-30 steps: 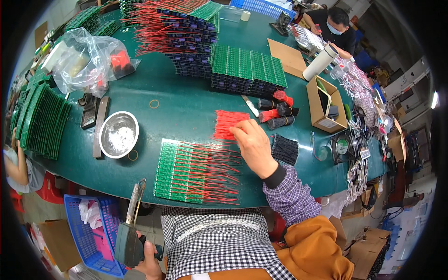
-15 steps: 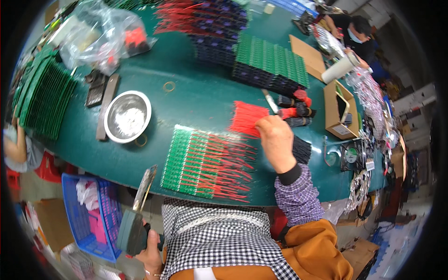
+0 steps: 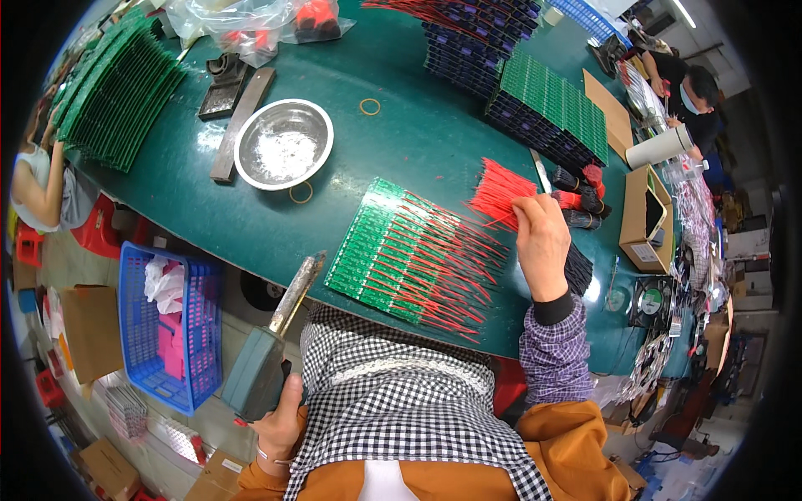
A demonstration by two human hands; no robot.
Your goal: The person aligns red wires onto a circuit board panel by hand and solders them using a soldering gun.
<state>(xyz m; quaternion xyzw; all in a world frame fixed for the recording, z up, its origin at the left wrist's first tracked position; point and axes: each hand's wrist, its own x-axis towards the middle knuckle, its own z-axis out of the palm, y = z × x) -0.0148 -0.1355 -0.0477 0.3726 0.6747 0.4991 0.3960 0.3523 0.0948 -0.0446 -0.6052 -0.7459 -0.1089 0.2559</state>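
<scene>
The right hand (image 3: 541, 242) rests on the green desk (image 3: 409, 142), its fingers curled down onto a fan of red wires (image 3: 499, 194); the fingertips pinch at the wires' near edge, though how many they hold cannot be told. Just left of that hand lies a row of green boards (image 3: 368, 242) with red wires trailing off them toward the person. The left hand (image 3: 280, 422) is below the desk edge, at the person's side, closed around the grip of a grey tool (image 3: 259, 367) whose long metal blade (image 3: 296, 288) rises against the desk rim. Black bundles (image 3: 576, 267) lie just right of the right hand. A steel bowl (image 3: 282, 144) sits farther left, a stack of boards (image 3: 547, 104) behind, and a blue basket (image 3: 167, 326) on the floor.
</scene>
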